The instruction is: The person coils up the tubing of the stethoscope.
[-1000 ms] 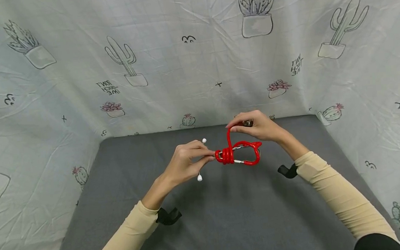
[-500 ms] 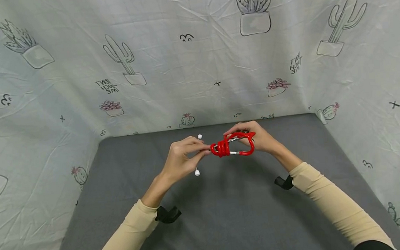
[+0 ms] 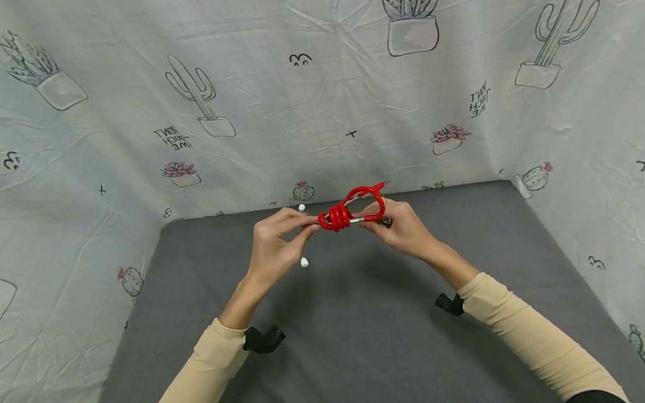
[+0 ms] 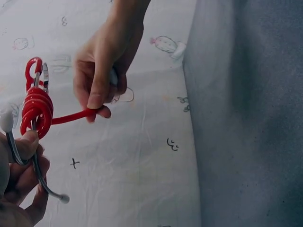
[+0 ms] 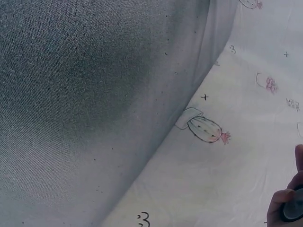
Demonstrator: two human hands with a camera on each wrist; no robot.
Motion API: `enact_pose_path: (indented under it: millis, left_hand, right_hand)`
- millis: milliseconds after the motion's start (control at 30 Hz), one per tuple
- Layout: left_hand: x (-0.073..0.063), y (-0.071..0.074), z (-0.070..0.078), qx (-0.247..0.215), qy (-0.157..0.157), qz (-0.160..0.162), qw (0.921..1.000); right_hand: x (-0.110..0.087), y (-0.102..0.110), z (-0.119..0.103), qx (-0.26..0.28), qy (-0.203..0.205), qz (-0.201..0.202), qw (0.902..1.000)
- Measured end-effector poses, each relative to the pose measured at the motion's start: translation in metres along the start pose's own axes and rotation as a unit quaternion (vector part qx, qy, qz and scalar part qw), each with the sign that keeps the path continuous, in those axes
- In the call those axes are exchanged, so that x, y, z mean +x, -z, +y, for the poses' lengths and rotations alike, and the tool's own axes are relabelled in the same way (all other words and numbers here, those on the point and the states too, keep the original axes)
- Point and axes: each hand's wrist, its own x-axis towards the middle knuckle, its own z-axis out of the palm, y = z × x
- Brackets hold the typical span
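Observation:
My left hand (image 3: 275, 242) pinches a metal wire hook (image 4: 40, 172) with white ball tips. Red cord (image 3: 338, 216) is wound in several tight turns around the metal frame just beyond my fingertips. At the far end a red loop (image 3: 381, 203) sticks out over my right hand (image 3: 405, 230). In the left wrist view, a short strand (image 4: 71, 117) runs from the coil to my right hand, where thumb and finger pinch it. A dark rounded piece (image 5: 293, 208) shows in the right palm, mostly covered by fingers; I cannot tell what it is. Everything is held above the table.
A grey cloth-covered table (image 3: 344, 350) lies below the hands. Pale fabric walls (image 3: 271, 105) printed with cactus drawings stand behind it and on both sides. Black straps (image 3: 265, 340) hang at the wrists.
My right hand has gone from above the wound piece down behind it, drawing the red strand around. Both hands and the wound piece have shifted left and slightly up in the head view.

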Motion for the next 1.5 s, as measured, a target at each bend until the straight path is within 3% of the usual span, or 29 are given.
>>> enact_pose_path:
  millis: [333, 600, 1067, 1133, 1333, 1500]
  left_hand:
    - [0.000, 0.002, -0.010, 0.020, 0.040, 0.023, 0.9987]
    - [-0.001, 0.000, -0.015, 0.024, 0.061, 0.012, 0.9978]
    - [0.003, -0.003, -0.008, 0.032, 0.081, -0.023, 0.9959]
    - [0.004, -0.002, -0.007, 0.028, 0.080, -0.025, 0.9961]
    - [0.009, 0.001, -0.004, 0.022, 0.086, -0.031, 0.9956]
    - [0.012, 0.001, -0.003, 0.028, 0.084, -0.031, 0.9956]
  right_hand:
    - [-0.003, -0.004, -0.015, -0.070, 0.069, 0.031, 0.9947]
    - [-0.011, -0.009, -0.034, -0.107, 0.089, 0.039, 0.9895]
    - [-0.016, 0.006, -0.062, -0.230, 0.157, 0.046, 0.9592]
    - [-0.016, 0.011, -0.064, -0.221, 0.148, 0.053, 0.9625]
    - [-0.018, 0.023, -0.059, -0.108, 0.059, 0.071, 0.9898]
    - [-0.022, 0.025, -0.056, -0.117, 0.042, 0.084, 0.9887]
